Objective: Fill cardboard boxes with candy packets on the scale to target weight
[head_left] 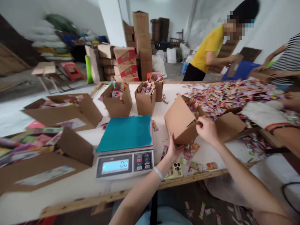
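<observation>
A brown cardboard box filled with small candy packets is tilted between my two hands, right of the scale. My left hand supports its lower left edge, fingers against the cardboard. At the box's right side, my right hand pinches the rim. The digital scale has a teal platform with nothing on it, and its display reads 00. Just below my left hand lies a phone in a yellow case, among loose packets.
Packet-filled boxes stand behind and left of the scale. A large heap of packets covers the table's back right. A co-worker's gloved hand is close by at right, near another box. A person in yellow bends beyond the table.
</observation>
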`<state>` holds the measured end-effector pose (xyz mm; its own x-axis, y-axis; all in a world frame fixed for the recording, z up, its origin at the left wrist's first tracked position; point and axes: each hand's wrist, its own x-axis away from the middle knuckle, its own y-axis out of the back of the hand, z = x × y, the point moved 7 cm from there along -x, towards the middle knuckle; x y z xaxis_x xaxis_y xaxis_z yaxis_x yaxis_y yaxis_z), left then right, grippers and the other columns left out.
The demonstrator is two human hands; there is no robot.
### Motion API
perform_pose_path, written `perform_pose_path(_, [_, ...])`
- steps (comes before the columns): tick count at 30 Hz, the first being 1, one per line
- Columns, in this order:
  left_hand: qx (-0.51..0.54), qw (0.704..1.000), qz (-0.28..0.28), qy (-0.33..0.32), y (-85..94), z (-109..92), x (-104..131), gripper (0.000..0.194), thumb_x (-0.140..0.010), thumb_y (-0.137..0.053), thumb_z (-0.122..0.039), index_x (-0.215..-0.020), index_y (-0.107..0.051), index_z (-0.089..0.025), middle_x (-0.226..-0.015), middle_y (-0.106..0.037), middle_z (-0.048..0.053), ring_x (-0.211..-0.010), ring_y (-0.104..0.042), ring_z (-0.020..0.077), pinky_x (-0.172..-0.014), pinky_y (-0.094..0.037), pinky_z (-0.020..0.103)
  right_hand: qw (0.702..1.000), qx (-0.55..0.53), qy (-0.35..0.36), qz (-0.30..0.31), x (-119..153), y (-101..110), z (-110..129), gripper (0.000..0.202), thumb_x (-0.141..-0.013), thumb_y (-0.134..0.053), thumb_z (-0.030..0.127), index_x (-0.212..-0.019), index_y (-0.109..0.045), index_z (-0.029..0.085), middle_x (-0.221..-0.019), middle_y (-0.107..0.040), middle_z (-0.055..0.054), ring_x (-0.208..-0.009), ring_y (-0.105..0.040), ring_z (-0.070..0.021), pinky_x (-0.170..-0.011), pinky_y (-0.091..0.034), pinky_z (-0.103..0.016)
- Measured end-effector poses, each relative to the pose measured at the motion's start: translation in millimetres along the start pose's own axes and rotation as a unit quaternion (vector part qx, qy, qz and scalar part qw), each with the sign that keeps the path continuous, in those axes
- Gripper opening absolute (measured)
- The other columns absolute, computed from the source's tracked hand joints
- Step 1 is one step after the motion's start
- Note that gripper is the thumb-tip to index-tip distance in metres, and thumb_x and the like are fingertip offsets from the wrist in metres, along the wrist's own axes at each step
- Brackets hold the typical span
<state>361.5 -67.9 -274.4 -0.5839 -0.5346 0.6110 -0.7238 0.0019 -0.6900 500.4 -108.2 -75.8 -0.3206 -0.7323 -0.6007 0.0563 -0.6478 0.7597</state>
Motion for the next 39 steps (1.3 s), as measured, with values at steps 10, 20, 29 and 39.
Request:
perform_pose_path(10, [0.074, 0.991, 0.026, -0.109, -3.3, -47.4, 99.2, 0.037, -0.104, -0.054, -0.039, -0.138, -0.066, -0.029, -0.125, -0.076, 0.01, -0.112, -0.074, 0.0231, -0.087, -0.069, 0.034, 0.982, -0.056, 0.116, -0.135, 6.9, 71.3, 85.9, 0.014, -0.082, -0.045, 0.008, -0.074, -0.047, 0.019, -0.07, -0.053, -0.001, -0.075, -0.05, -0.0154, -0.11, -0.044, -0.042])
perform_pose_path(20, [0.141, 0.962, -0.001, -0.233, 65.3, -108.6, 169.0, 0.051, -0.11, -0.036, -0.052, -0.149, -0.061, -0.032, -0.131, -0.076, 0.009, -0.12, -0.074, 0.0187, -0.099, -0.063, 0.03, 0.935, -0.173, 0.309, 0.033, -47.2, 21.4, 246.9, 0.014, -0.086, -0.042, 0.013, -0.08, -0.054, 0.018, -0.075, -0.051, -0.003, -0.088, -0.048, -0.0165, -0.126, -0.025, -0.058])
perform_pose_path(29, [-0.253, 0.916, 0.036, -0.309, 103.8, -171.5, 274.0, 0.038, -0.088, -0.079, -0.049, -0.112, -0.077, -0.021, -0.089, -0.078, 0.011, -0.079, -0.077, 0.0242, -0.069, -0.063, 0.034, 0.899, -0.219, 0.379, 0.029, -53.2, -23.3, 285.9, 0.026, -0.085, -0.045, 0.017, -0.105, -0.061, 0.019, -0.117, -0.062, -0.007, -0.125, -0.055, -0.0236, -0.132, -0.013, -0.067])
perform_pose_path(39, [-0.476, 0.556, -0.197, -0.653, 34.5, -470.8, 282.7, 0.034, -0.095, -0.061, 0.006, -0.119, -0.064, -0.017, -0.133, -0.068, 0.001, -0.115, -0.057, 0.0041, -0.109, -0.044, 0.02, 0.987, -0.106, -0.077, 0.092, 117.2, -117.5, 15.3, 0.126, -0.071, -0.039, 0.095, -0.162, -0.034, 0.008, -0.162, -0.031, -0.031, -0.159, -0.029, -0.0404, -0.132, -0.028, -0.054])
